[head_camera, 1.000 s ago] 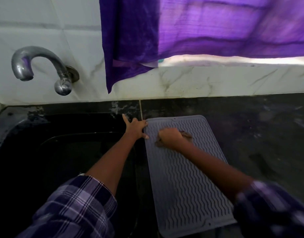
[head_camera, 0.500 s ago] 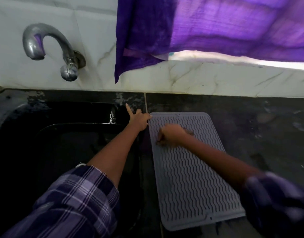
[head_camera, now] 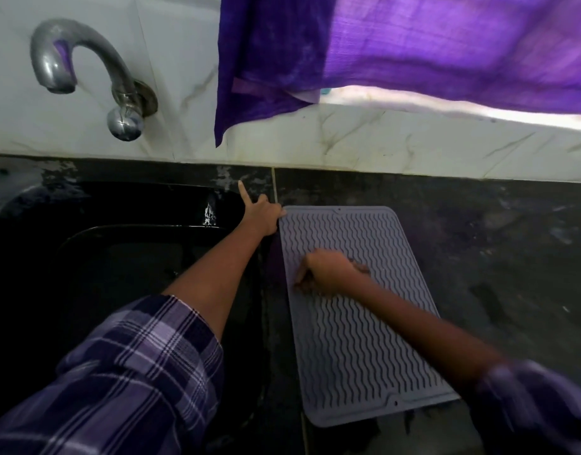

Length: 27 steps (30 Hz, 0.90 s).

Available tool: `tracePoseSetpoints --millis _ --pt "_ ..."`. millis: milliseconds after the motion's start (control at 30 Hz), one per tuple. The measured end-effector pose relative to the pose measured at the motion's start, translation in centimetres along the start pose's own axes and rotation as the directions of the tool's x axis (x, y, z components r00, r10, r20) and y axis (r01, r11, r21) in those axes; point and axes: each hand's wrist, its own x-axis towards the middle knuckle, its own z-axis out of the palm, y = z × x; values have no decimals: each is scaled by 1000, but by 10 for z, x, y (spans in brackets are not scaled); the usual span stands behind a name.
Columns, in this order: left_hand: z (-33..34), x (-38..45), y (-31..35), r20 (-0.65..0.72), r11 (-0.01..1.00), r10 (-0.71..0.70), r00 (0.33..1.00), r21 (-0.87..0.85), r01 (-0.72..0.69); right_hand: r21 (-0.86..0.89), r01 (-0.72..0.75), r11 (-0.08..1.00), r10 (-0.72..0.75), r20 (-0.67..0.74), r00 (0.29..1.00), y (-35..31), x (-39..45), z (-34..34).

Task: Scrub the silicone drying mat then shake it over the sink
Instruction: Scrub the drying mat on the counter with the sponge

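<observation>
A grey silicone drying mat [head_camera: 354,343] with wavy ridges lies flat on the dark counter, just right of the sink. My left hand [head_camera: 261,213] presses on the mat's far left corner, its index finger pointing up and away. My right hand [head_camera: 328,272] is on the upper left part of the mat, fingers closed on a dark brownish scrubber [head_camera: 361,268] that shows only at the edges of the hand. The black sink [head_camera: 125,264] lies to the left, under my left forearm.
A metal tap [head_camera: 85,70] juts from the white tiled wall above the sink. A purple curtain [head_camera: 381,50] hangs over the window ledge behind the counter. The dark stone counter [head_camera: 496,257] stretches to the right of the mat.
My right hand has slid the scrubber toward me along the mat's left side. My left hand has stayed on the far left corner. The view has shifted a little.
</observation>
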Motion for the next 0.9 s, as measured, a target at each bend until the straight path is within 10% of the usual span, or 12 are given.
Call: tracePoseSetpoints --millis 233,367,533,733,900 --pt "7 -1 11 41 998 -53 998 26 52 -89 -239 967 187 -392 901 -7 64 -15" --pt "11 -2 12 39 998 -50 998 47 48 -83 -85 993 48 -374 926 -13 -4 30" --pt "10 -10 15 20 995 -45 999 86 43 11 -35 999 35 26 999 -12 -45 15" --pt "13 -9 24 35 989 -74 997 129 69 -35 -205 978 181 -340 923 1 34 -6" --pt "14 -9 23 14 994 -69 998 87 68 -41 -52 998 30 -430 903 -5 -33 57"
